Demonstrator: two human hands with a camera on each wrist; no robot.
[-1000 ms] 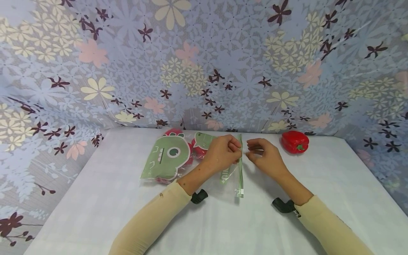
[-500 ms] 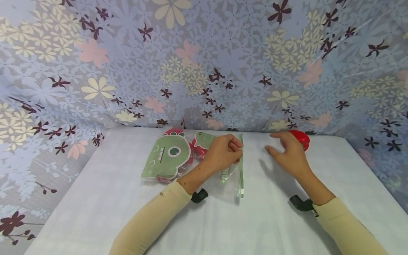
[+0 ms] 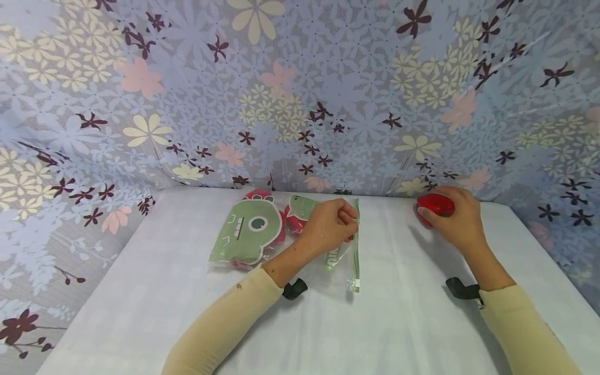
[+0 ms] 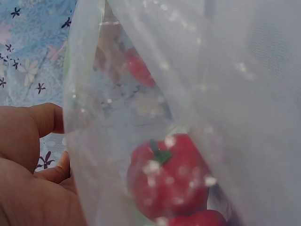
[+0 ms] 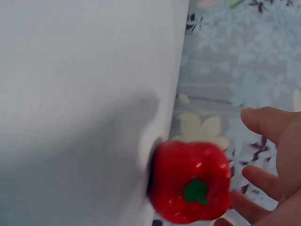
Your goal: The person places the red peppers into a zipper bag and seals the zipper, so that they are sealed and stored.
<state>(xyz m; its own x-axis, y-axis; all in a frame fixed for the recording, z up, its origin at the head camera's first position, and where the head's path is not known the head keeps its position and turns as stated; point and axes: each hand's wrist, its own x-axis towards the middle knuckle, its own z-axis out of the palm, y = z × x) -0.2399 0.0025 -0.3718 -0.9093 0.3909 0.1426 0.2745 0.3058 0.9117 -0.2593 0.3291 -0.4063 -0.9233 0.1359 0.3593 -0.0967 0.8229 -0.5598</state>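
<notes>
My left hand [image 3: 328,226] pinches the edge of a clear zip bag [image 3: 248,229] printed with a green cartoon dinosaur. The bag lies on the table with its green zip strip [image 3: 356,260] on the right. Red things show inside it; in the left wrist view one is a toy-like red bell pepper [image 4: 169,181] with a green stem. Another red bell pepper [image 3: 436,204] sits at the table's back right. My right hand [image 3: 461,219] reaches around it, thumb in front. In the right wrist view the fingers are spread beside this pepper [image 5: 188,181], the thumb apart from it.
A white cloth covers the table [image 3: 375,323]. Flowered fabric [image 3: 300,104] rises like a wall along the back edge and the sides. A black wrist camera mount [image 3: 461,289] hangs below the right wrist, another mount [image 3: 294,289] below the left.
My right hand has moved right from beside the bag's zip edge to the red bell pepper. The left hand stays at the bag, and the pepper has hardly moved.
</notes>
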